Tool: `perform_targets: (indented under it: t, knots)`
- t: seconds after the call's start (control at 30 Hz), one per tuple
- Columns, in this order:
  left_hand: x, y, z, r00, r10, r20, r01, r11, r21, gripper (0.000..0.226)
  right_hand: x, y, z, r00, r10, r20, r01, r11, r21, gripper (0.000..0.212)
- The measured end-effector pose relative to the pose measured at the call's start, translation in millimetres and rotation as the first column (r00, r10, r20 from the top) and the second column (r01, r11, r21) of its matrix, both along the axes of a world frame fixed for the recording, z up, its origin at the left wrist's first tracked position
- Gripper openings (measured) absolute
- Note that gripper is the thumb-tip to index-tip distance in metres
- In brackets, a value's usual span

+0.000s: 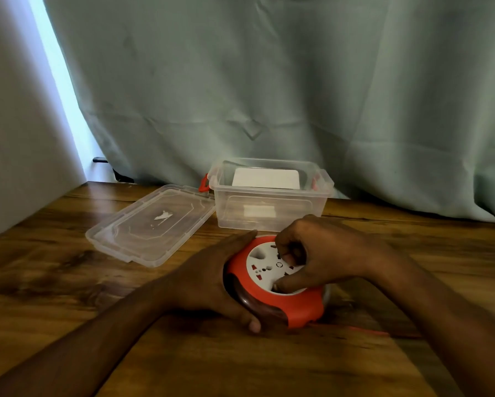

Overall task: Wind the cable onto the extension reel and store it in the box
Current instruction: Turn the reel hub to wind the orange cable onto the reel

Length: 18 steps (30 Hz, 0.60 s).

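Note:
A round red extension reel point(286, 303) with a white socket face lies flat on the wooden table point(68, 282). My left hand point(209, 282) cups its left side, thumb at the front rim. My right hand point(321, 253) rests on the white face, with fingers curled on it near the top and the thumb pressed at the lower edge. A thin red cable point(369, 330) trails out to the right from under the reel. Behind the reel stands the clear plastic box point(269, 213), open, with red latches.
The box's clear lid point(151, 224) lies flat to the left of the box. A white rectangular object point(266, 179) shows at the back of the box. A grey-green curtain point(269, 81) hangs along the table's far edge. A wall borders the left side.

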State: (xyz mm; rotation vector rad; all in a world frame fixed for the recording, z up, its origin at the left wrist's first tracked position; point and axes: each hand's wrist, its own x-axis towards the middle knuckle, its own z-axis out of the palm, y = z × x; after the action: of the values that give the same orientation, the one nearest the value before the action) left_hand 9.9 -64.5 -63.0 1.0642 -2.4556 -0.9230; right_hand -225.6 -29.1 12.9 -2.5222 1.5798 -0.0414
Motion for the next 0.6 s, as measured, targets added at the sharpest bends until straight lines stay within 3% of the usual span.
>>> perform_targets:
  t: [0.37,0.5,0.6]
  knots:
    - [0,-7,-6,0.998,-0.025,-0.065,0.028,0.998,0.052,0.13,14,-1,-12,0.998,-0.056,-0.027,0.054,0.995,-0.081,0.046]
    - [3,-15,0,0.997,-0.072,-0.02,0.073,0.996,0.044,0.132,6,6,8,0.998,0.017,-0.053,-0.025,0.99,-0.14,0.021]
    - [6,-21,5,0.994,-0.112,0.019,0.111,0.994,0.022,0.132,-4,6,15,0.999,0.024,-0.046,-0.026,0.998,-0.049,0.047]
